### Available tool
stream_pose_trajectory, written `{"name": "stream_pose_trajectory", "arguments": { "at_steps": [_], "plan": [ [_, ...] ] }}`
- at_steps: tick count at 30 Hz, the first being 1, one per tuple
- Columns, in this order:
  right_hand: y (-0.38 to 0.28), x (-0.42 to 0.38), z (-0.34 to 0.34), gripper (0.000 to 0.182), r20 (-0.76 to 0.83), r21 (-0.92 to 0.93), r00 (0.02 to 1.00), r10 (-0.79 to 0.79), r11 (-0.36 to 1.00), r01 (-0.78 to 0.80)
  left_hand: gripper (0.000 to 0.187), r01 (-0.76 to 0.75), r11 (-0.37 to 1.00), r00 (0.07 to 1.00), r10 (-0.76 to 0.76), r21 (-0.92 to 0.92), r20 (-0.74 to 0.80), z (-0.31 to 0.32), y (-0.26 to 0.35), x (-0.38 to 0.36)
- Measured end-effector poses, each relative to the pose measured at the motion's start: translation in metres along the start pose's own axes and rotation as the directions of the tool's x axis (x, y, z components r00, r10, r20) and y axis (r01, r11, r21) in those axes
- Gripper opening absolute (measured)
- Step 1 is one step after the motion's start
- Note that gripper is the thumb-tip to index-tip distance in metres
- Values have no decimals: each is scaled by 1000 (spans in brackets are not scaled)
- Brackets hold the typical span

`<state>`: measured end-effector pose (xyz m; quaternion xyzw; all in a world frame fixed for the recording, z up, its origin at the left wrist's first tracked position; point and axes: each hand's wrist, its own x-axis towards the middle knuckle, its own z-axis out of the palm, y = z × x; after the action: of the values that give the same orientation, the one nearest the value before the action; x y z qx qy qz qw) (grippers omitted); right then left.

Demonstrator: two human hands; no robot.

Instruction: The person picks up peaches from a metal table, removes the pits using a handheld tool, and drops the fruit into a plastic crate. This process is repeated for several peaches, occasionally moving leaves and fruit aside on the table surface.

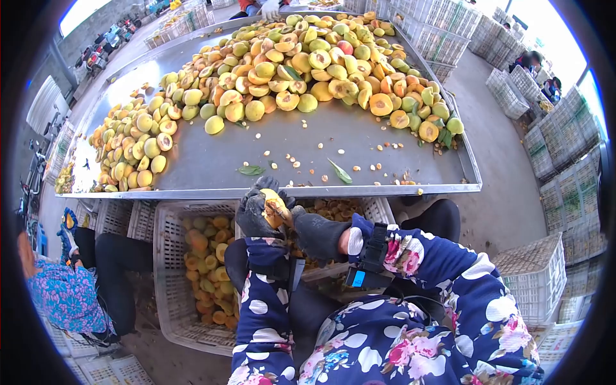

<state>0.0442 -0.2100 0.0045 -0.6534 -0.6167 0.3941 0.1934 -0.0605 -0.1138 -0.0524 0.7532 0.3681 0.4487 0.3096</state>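
My left hand, in a dark grey glove, is closed around a yellow peach half just off the table's front edge. My right hand, gloved the same way, has its fingertips pressed together against the fruit's right side; whether they pinch anything is hidden. Below my hands stands a white plastic crate with yellow peach halves in it. Another crate with cut fruit is partly covered by my right arm.
A metal table bears a large heap of peaches, many halved, plus scattered pits and leaves. A co-worker's sleeve is at left; gloved hands show across the table. Crates are stacked at right.
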Motion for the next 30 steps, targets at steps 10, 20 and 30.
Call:
{"name": "stream_pose_trajectory", "arguments": {
  "at_steps": [10,20,30],
  "plan": [
    [21,9,13,17,154,508,984,-87,861,-3,23,244,709,970,-178,-662,166,8,-28,-3],
    [-3,-3,-1,22,94,519,994,64,848,-104,21,86,996,996,-86,15,1,1,-38,1],
    [16,-15,-58,18,-477,491,861,178,866,93,37,358,-68,668,-678,-931,307,-18,-26,-7]
  ]
}}
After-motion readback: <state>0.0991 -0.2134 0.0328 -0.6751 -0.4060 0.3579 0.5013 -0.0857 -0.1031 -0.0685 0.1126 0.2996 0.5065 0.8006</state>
